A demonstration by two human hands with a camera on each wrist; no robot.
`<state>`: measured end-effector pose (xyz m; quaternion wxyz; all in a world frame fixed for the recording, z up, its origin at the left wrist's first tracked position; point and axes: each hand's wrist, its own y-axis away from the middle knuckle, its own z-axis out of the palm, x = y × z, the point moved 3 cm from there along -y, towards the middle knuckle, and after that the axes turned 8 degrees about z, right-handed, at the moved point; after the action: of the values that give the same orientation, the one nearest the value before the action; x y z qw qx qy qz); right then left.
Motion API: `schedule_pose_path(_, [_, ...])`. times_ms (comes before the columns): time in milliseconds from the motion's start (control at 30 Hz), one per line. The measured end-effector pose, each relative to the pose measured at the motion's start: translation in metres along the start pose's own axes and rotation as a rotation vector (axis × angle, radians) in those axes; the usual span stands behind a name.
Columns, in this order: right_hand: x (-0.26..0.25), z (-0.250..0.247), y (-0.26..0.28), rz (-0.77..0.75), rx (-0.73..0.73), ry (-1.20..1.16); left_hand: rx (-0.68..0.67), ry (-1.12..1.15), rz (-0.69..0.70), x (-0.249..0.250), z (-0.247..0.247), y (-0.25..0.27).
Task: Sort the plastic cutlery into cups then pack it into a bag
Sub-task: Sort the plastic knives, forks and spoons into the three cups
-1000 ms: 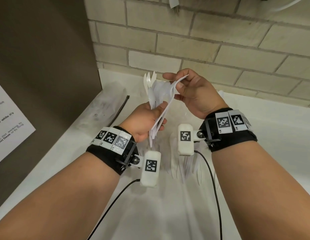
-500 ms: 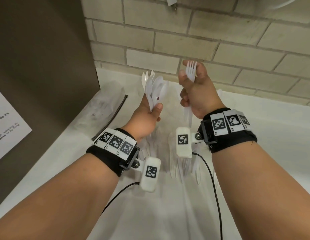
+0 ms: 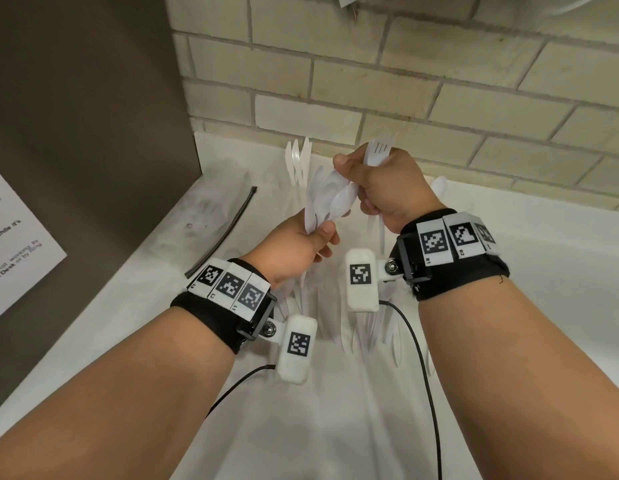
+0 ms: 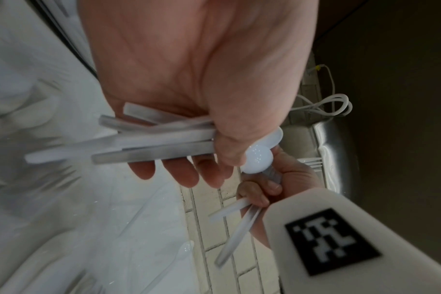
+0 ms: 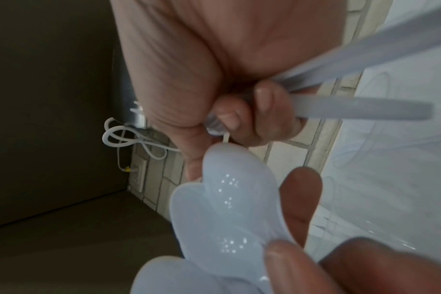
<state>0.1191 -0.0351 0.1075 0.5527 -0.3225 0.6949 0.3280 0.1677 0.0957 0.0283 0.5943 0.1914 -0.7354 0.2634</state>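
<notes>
A: Where am I in the job?

B: Sorting, I judge. My left hand [image 3: 294,247] grips a bunch of spoons [image 3: 330,197]; my right hand [image 3: 387,188] clenches forks [image 3: 379,152], thumb on a spoon bowl.

A: Next?

B: Drop each bunch in its cup.

A: Around?

B: Loose cutlery [image 3: 367,330] lies mid-bench [image 3: 509,289]; a clear bag [image 3: 200,216] sits by the left edge. I cannot see any cups.
</notes>
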Motion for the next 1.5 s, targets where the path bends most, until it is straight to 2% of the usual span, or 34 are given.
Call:
schedule_pose_path(67, [0.0, 0.0, 0.0, -0.012, -0.013, 0.003, -0.002, 0.023, -0.009, 0.0, 0.001, 0.002])
schedule_pose_path(233, [0.005, 0.0, 0.001, 0.049, -0.255, -0.082, 0.035, 0.17, 0.0, 0.004, 0.0, 0.005])
schedule_pose_path(300, [0.006, -0.001, 0.001, 0.069, -0.279, -0.169, 0.044, 0.237, -0.004, 0.006, 0.001, 0.006])
schedule_pose_path(500, [0.01, 0.001, -0.003, 0.046, -0.147, -0.255, 0.185, 0.29, -0.069, 0.006, -0.002, 0.001])
schedule_pose_path(600, [0.017, 0.004, -0.005, 0.091, -0.124, -0.176, 0.255, 0.291, -0.066, 0.008, -0.002, -0.002])
schedule_pose_path(733, [0.028, 0.015, 0.0, 0.144, -0.113, -0.035, 0.254, 0.299, -0.05, 0.013, 0.0, -0.005])
schedule_pose_path(867, [0.025, 0.012, -0.001, 0.15, -0.006, -0.149, 0.32, 0.32, -0.138, 0.004, -0.002, -0.004])
schedule_pose_path(1000, [0.022, 0.012, -0.003, 0.099, -0.005, -0.425, 0.245, 0.485, -0.305, -0.004, 0.006, -0.003])
schedule_pose_path(1133, [0.023, 0.018, -0.001, -0.05, -0.028, -0.321, 0.2, 0.672, -0.397, 0.0, 0.01, -0.006])
schedule_pose_path(1233, [0.02, 0.017, 0.002, -0.08, -0.027, -0.349, 0.163, 0.71, -0.453, 0.0, 0.01, -0.007])
schedule_pose_path(1300, [0.019, 0.016, 0.004, -0.091, -0.032, -0.387, 0.128, 0.774, -0.459, 0.0, 0.011, -0.007])
schedule_pose_path(1400, [0.023, 0.016, 0.006, -0.131, -0.038, -0.335, 0.081, 0.898, -0.397, 0.003, 0.011, -0.009])
schedule_pose_path(1500, [0.031, 0.016, 0.005, -0.102, -0.042, -0.293, 0.089, 0.956, -0.375, 0.005, 0.009, -0.012])
